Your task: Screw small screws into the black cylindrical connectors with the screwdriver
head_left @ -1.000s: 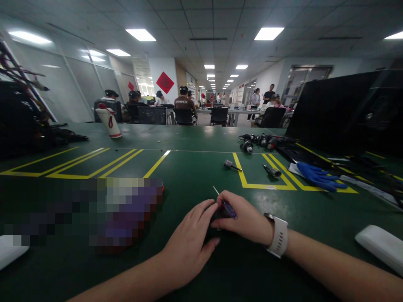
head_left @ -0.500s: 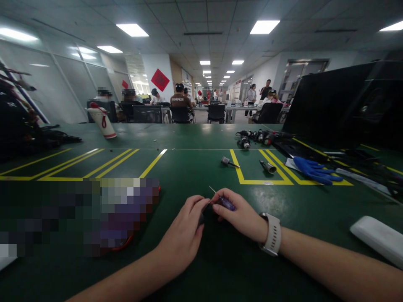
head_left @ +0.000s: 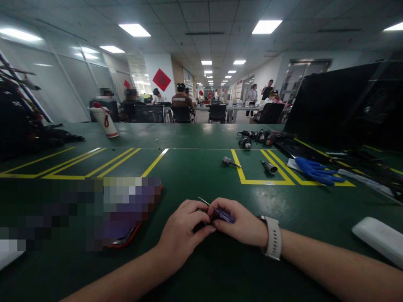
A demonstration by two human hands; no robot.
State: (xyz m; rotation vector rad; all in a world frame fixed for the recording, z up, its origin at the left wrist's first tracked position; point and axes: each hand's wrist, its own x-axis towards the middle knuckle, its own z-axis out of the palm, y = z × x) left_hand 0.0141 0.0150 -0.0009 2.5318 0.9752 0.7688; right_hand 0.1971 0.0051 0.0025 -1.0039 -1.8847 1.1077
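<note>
In the head view my right hand, with a pale watch on its wrist, is closed round the purple see-through handle of a small screwdriver. Its thin metal shaft points up and to the left, over my left hand's fingers. My left hand is closed on a small dark object, mostly hidden by the fingers. Both hands meet at the fingertips above the green table. What the dark object is, I cannot tell.
Two metal tool bits, one slim and one cone-shaped, lie beyond my right hand. Right of them are a blue glove and a white case. A blurred-out phone lies left; a white cup stands farther back.
My left thumb and fingers have come up against the right hand's fingertips. The screwdriver shaft has tipped further left and lies flatter. The view has shifted slightly.
</note>
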